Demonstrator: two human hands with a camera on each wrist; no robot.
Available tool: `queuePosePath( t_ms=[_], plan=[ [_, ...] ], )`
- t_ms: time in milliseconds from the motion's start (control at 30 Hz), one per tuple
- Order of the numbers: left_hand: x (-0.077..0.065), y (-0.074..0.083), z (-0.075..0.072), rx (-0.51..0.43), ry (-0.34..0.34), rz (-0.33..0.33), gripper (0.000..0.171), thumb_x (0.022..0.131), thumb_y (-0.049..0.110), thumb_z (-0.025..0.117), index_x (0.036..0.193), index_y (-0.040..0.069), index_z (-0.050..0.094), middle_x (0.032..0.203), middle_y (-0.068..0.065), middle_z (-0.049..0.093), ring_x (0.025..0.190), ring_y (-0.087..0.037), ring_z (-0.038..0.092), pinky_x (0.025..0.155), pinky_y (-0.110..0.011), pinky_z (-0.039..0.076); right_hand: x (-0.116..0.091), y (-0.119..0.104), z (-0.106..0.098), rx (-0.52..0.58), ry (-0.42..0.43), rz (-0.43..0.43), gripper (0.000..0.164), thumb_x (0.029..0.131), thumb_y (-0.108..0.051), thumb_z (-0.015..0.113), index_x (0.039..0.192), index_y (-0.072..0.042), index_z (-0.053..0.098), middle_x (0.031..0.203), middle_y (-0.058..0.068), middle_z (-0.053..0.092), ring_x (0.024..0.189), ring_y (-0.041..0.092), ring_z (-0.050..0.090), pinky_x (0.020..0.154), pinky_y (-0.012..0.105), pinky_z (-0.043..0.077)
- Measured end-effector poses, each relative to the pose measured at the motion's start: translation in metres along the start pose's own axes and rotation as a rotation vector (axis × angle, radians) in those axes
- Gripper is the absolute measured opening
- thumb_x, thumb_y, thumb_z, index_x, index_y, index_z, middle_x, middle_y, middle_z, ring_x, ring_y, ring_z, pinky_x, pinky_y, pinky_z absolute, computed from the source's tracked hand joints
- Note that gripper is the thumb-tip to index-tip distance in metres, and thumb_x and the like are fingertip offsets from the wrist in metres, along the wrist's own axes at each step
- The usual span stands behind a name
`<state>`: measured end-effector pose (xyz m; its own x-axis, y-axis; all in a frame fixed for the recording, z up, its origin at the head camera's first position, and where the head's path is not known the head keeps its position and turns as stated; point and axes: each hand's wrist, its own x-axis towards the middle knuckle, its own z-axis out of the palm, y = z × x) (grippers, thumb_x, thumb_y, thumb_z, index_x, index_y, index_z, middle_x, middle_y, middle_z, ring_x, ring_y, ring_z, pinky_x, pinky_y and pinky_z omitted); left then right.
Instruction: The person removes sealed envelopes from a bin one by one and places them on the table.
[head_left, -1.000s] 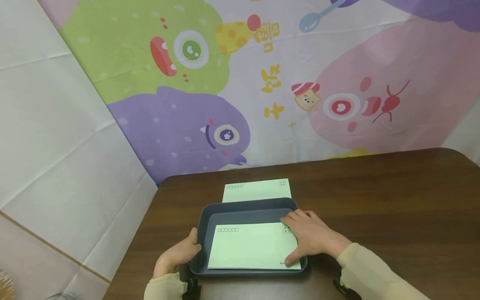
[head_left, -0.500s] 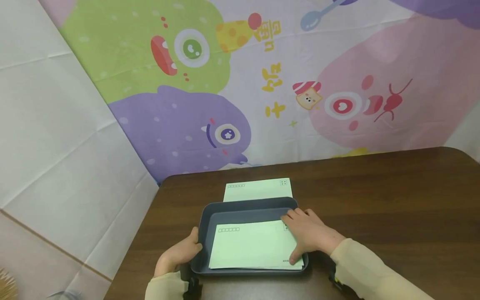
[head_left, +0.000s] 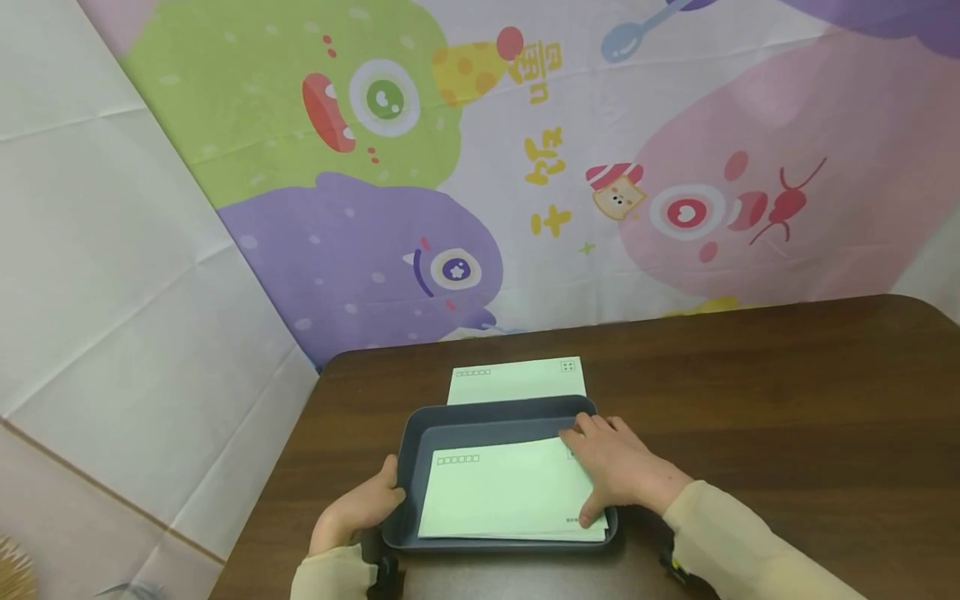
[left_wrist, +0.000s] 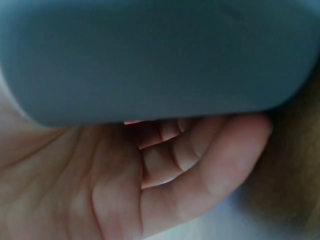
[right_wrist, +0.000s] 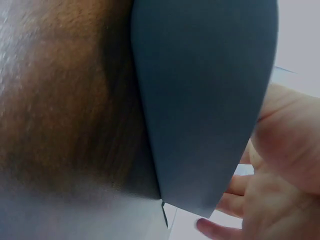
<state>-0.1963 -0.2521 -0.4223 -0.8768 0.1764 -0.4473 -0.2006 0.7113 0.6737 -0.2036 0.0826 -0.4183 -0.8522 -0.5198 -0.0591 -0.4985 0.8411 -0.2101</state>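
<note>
Stack of pale green rectangular paper envelopes (head_left: pixel 502 493), edges slightly fanned, lies inside a dark grey-blue, round-cornered tray (head_left: pixel 480 432), toward its near side. Right hand (head_left: pixel 618 467) spans the stack's right end: thumb near the front corner, fingers at the far one, gripping, partly covering a printed square. Left hand (head_left: pixel 362 504) grips the tray's left side. Another pale green envelope (head_left: pixel 517 383) lies just beyond, near part hidden by the tray's far wall. Dark brown wood-grain table (head_left: pixel 765 408) below; cartoon-printed cloth (head_left: pixel 360 250) behind.
</note>
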Motion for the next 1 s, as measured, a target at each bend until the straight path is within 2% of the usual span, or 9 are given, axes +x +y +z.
queuePosePath(
  t_ms=[100, 200, 400, 533, 667, 800, 900, 1000],
  plan=[
    [-0.0004, 0.0011, -0.0005, -0.001, 0.000, 0.001, 0.064, 0.093, 0.007, 0.034, 0.137, -0.016, -0.007, 0.146, -0.032, -0.008, 0.135, -0.043, -0.006, 0.107, -0.057, 0.003, -0.0012, -0.0014, -0.0004, -0.019, 0.089, -0.032, 0.100, 0.043, -0.051, 0.084, 0.125, -0.004, 0.051, 0.107, 0.008, 0.048, 0.103, 0.026, 0.047, 0.095, 0.049, 0.029],
    [-0.0001, 0.0010, -0.0009, -0.001, 0.001, 0.000, 0.064, 0.093, 0.007, 0.034, 0.137, -0.016, -0.007, 0.146, -0.032, -0.008, 0.135, -0.043, -0.006, 0.107, -0.057, 0.002, -0.0019, -0.0039, -0.0016, -0.009, 0.158, -0.059, 0.088, 0.047, -0.041, 0.086, 0.121, -0.005, 0.055, 0.100, 0.006, 0.047, 0.093, 0.023, 0.048, 0.089, 0.044, 0.032],
    [0.0005, 0.0009, -0.0003, 0.007, 0.003, 0.008, 0.064, 0.092, 0.007, 0.034, 0.137, -0.017, -0.006, 0.145, -0.032, -0.008, 0.134, -0.043, -0.006, 0.107, -0.057, 0.002, -0.0036, -0.0063, -0.0013, 0.115, 0.192, -0.071, 0.069, 0.057, -0.016, 0.085, 0.119, -0.005, 0.057, 0.100, 0.006, 0.045, 0.081, 0.017, 0.042, 0.069, 0.031, 0.037],
    [0.0008, 0.0017, -0.0001, -0.005, 0.003, 0.005, 0.065, 0.092, 0.007, 0.034, 0.137, -0.016, -0.007, 0.145, -0.032, -0.008, 0.134, -0.043, -0.006, 0.107, -0.057, 0.002, -0.0057, -0.0052, 0.0011, 0.189, 0.201, -0.067, 0.063, 0.061, -0.007, 0.081, 0.119, -0.008, 0.058, 0.103, 0.004, 0.043, 0.082, 0.014, 0.041, 0.066, 0.027, 0.040],
    [0.0008, 0.0030, -0.0008, -0.007, 0.002, 0.001, 0.065, 0.093, 0.007, 0.034, 0.137, -0.016, -0.006, 0.145, -0.032, -0.008, 0.134, -0.044, -0.006, 0.107, -0.058, 0.002, -0.0064, -0.0052, 0.0025, 0.241, 0.209, -0.066, 0.060, 0.063, 0.000, 0.078, 0.119, -0.009, 0.058, 0.105, 0.006, 0.040, 0.081, 0.014, 0.043, 0.061, 0.022, 0.041],
    [0.0006, 0.0032, -0.0006, 0.005, 0.000, -0.001, 0.065, 0.093, 0.007, 0.035, 0.137, -0.017, -0.006, 0.145, -0.033, -0.008, 0.134, -0.044, -0.006, 0.107, -0.057, 0.003, -0.0078, -0.0067, 0.0015, 0.333, 0.174, -0.043, 0.061, 0.067, 0.007, 0.072, 0.122, -0.011, 0.055, 0.109, 0.008, 0.035, 0.062, 0.010, 0.042, 0.052, 0.020, 0.039],
    [0.0008, 0.0021, 0.0000, 0.001, -0.001, 0.003, 0.065, 0.093, 0.007, 0.035, 0.137, -0.017, -0.007, 0.145, -0.033, -0.009, 0.134, -0.044, -0.006, 0.107, -0.058, 0.002, -0.0093, -0.0076, 0.0009, 0.411, 0.151, -0.023, 0.066, 0.069, 0.010, 0.068, 0.129, -0.013, 0.050, 0.113, 0.009, 0.032, 0.051, 0.008, 0.036, 0.046, 0.019, 0.036],
    [0.0014, 0.0007, 0.0008, -0.005, 0.002, 0.010, 0.065, 0.093, 0.006, 0.035, 0.137, -0.017, -0.007, 0.145, -0.033, -0.009, 0.134, -0.044, -0.006, 0.107, -0.057, 0.002, -0.0104, -0.0085, 0.0014, 0.465, 0.151, -0.012, 0.077, 0.070, 0.013, 0.065, 0.137, -0.014, 0.040, 0.117, 0.010, 0.031, 0.047, 0.006, 0.031, 0.044, 0.018, 0.035]
  ],
)
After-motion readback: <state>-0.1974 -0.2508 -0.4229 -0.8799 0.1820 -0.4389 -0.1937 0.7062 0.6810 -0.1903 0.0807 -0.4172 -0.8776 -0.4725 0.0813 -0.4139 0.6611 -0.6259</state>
